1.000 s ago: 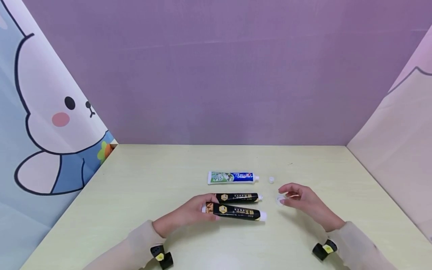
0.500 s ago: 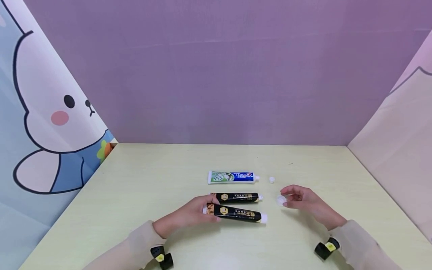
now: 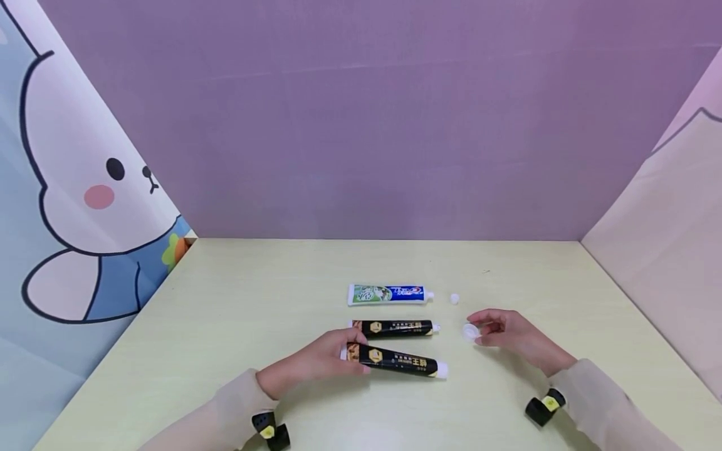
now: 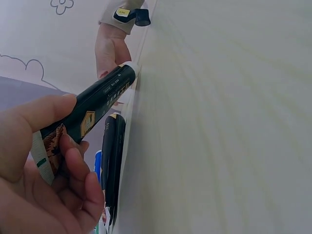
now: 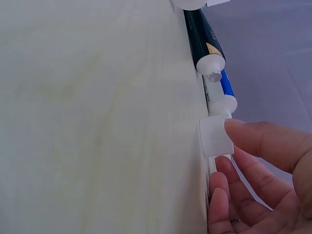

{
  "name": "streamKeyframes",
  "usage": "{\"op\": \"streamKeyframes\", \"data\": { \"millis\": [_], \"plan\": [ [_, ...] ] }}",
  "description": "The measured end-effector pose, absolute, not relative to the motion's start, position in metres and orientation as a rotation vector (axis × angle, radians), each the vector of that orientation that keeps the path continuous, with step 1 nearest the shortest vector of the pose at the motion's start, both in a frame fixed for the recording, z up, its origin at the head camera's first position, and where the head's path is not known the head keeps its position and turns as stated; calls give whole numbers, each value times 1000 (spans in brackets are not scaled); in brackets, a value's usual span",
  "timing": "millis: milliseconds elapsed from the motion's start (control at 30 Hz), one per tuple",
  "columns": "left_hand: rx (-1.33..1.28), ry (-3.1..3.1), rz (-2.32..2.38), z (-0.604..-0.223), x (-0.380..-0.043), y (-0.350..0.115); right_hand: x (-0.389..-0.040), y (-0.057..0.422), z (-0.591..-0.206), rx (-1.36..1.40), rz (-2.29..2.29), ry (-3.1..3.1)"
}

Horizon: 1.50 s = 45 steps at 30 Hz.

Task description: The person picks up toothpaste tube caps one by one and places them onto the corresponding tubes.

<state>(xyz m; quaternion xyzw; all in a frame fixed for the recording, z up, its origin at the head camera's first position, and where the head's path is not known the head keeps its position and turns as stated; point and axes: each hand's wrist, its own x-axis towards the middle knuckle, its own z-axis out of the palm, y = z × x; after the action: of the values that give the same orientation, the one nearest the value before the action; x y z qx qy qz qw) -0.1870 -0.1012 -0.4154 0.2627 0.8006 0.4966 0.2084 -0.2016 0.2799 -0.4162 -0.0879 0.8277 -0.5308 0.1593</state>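
My left hand (image 3: 324, 358) grips the back end of a black toothpaste tube (image 3: 397, 361) with gold lettering. Its white cap (image 3: 442, 370) is on, pointing right. In the left wrist view, thumb and fingertips pinch this tube (image 4: 100, 100) slantwise. My right hand (image 3: 510, 335) pinches a round white cap (image 3: 470, 332) between thumb and index finger, low at the table top. The right wrist view has the thumb on the side of this cap (image 5: 216, 136); the other fingers curl below. A second black tube (image 3: 397, 329) lies uncapped just behind, its nozzle towards that cap.
Farther back, a green-and-blue toothpaste tube (image 3: 389, 294) lies uncapped, with a small white cap (image 3: 454, 299) beside its nozzle. All lie on a pale wooden table (image 3: 248, 282). A purple backdrop (image 3: 361, 125) stands behind, with printed cloths (image 3: 84, 207) on both sides.
The left hand's tube has swung its capped end slightly towards me, widening the gap to the second black tube. My right hand has drawn back a little, showing more of the cap.
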Motion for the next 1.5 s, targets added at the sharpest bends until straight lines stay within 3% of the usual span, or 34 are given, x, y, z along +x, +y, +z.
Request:
{"op": "streamKeyframes", "data": {
  "millis": [533,1267,1500],
  "plan": [
    [823,2374,1160,-416,-184,-104,-206,280,-417,-299,-1460,2367],
    [738,2438,1097,-416,-188,-103,-210,271,-418,-161,-1370,2461],
    [699,2390,1115,-414,-188,-107,-209,270,-417,-247,-1375,2459]
  ]
}}
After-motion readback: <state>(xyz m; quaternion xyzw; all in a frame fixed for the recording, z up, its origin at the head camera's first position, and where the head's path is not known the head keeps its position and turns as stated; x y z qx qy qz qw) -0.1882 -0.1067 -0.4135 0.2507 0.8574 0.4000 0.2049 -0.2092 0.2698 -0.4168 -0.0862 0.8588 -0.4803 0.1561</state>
